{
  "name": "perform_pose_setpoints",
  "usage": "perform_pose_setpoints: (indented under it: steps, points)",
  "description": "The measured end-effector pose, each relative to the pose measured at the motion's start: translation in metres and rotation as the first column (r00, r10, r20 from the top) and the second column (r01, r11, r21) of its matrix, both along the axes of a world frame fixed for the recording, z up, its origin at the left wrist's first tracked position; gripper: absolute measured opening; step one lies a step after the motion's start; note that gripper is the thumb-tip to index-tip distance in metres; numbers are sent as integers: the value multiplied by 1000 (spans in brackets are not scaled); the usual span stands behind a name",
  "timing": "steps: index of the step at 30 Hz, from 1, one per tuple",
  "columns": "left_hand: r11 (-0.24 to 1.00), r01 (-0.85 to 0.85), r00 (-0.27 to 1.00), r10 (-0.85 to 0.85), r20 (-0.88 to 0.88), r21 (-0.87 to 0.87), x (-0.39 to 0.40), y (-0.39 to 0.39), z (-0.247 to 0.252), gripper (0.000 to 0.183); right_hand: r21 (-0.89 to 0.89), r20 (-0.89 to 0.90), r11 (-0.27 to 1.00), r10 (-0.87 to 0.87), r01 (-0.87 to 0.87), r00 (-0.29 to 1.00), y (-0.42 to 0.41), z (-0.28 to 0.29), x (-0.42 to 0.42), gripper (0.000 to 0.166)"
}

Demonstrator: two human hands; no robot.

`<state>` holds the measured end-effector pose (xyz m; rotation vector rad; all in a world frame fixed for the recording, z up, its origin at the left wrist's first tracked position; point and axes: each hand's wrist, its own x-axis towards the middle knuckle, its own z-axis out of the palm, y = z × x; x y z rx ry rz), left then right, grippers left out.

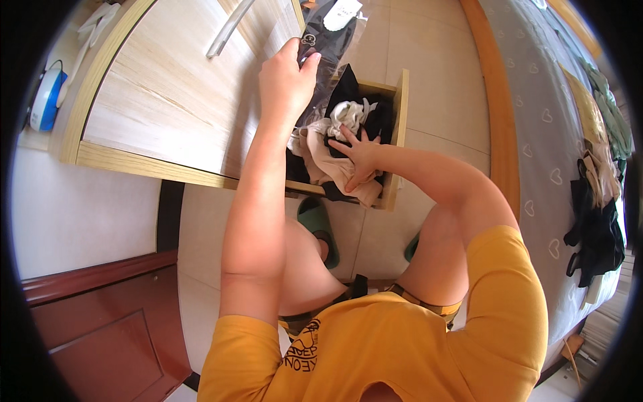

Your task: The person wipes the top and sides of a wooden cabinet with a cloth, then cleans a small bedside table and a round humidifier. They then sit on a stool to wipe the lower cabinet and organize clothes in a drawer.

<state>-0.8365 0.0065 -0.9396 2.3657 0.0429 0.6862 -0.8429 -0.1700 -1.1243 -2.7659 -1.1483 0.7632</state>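
Note:
My left hand (287, 78) grips the edge of a clear plastic package (329, 42) with black contents and a white label at its top. The package hangs down over the far left side of an open wooden drawer (400, 115). Inside the drawer, my right hand (359, 153) lies with its fingers spread on the clothing. Under and beside those fingers are a beige garment (321, 161) and a crumpled white garment (346, 114). Black fabric (379, 118) fills the drawer's right side. The beige cloth reaches over the drawer's near edge.
A pale wood cabinet front (171, 100) with a metal handle (231, 27) stands to the left. On the right is a bed (537, 125) with a heart-patterned sheet and a wooden side rail (502, 151); black clothing (598, 241) lies on it. Green slippers (316, 226) are below the drawer.

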Motion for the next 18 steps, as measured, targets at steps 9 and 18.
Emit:
perform_pose_setpoints:
  steps: [9, 18]
  points:
    - [990, -1, 998, 9, -55, 141, -11, 4, -3, 24, 148, -28, 981, -124, 127, 992, 27, -32, 40, 73]
    - [990, 50, 991, -33, 128, -134, -19, 6, 11, 28, 603, -243, 575, -527, 552, 814, -30, 61, 46, 74]
